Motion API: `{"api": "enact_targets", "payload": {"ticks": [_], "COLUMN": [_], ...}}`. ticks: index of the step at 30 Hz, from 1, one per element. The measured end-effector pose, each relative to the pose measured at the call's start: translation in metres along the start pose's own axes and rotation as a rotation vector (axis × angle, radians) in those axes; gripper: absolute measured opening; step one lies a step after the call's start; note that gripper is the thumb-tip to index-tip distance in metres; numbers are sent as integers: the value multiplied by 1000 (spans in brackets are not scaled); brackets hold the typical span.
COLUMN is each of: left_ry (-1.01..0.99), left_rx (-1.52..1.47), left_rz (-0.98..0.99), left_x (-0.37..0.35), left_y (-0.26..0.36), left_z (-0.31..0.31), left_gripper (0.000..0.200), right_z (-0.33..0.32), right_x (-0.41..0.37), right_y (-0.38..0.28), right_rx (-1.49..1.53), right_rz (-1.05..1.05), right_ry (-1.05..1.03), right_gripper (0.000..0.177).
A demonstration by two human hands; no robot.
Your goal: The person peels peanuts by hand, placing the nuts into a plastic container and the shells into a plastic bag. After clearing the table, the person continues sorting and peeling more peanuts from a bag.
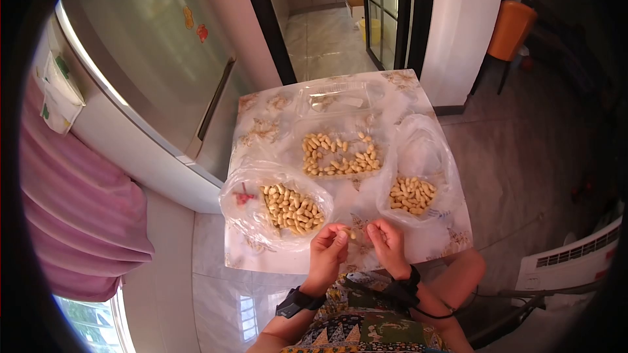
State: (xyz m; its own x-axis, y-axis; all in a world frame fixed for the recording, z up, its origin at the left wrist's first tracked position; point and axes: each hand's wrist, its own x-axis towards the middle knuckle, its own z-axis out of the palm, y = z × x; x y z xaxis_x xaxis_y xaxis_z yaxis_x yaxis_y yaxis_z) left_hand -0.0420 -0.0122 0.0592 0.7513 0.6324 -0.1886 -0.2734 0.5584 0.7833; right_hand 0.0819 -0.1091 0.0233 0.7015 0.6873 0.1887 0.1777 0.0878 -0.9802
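Observation:
Near the table's front edge, my left hand pinches a peanut between thumb and fingers. Just right of it, my right hand is closed, its fingertips close to the same peanut; what they hold, if anything, is too small to make out. Unshelled peanuts lie in a clear plastic bag at the left. A second bag at the right holds more peanuts. Between and behind them, a clear plastic tray holds peanuts along its sides.
The patterned table has a clear lid at its back. A fridge and a pink cloth stand at the left. An orange chair is at the back right, a white appliance at the lower right.

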Motion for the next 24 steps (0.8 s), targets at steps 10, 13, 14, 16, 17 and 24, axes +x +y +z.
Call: {"api": "enact_targets", "payload": {"ticks": [10, 13, 14, 16, 17, 24], "left_ry": [158, 208, 225, 274, 333, -124], "left_rx": [152, 313, 344, 358, 381, -109], "left_rz": [278, 349, 336, 404, 427, -128], "left_x": [-15, -5, -1, 4, 5, -6], "left_y": [57, 73, 79, 82, 83, 39], "left_z": [-17, -33, -37, -39, -36, -6], "left_gripper": [11, 11, 16, 20, 24, 15], "right_z": [2, 3, 3, 2, 1, 1], "right_x": [0, 0, 0, -1, -1, 0], "right_y": [1, 3, 4, -2, -4, -10], "right_rx": [-28, -51, -72, -91, -105, -119], "right_rz": [-26, -56, -74, -60, -43, -66], "right_ry": [-32, -19, -15, -15, -23, -30], "right_gripper": [13, 10, 9, 9, 9, 10]}}
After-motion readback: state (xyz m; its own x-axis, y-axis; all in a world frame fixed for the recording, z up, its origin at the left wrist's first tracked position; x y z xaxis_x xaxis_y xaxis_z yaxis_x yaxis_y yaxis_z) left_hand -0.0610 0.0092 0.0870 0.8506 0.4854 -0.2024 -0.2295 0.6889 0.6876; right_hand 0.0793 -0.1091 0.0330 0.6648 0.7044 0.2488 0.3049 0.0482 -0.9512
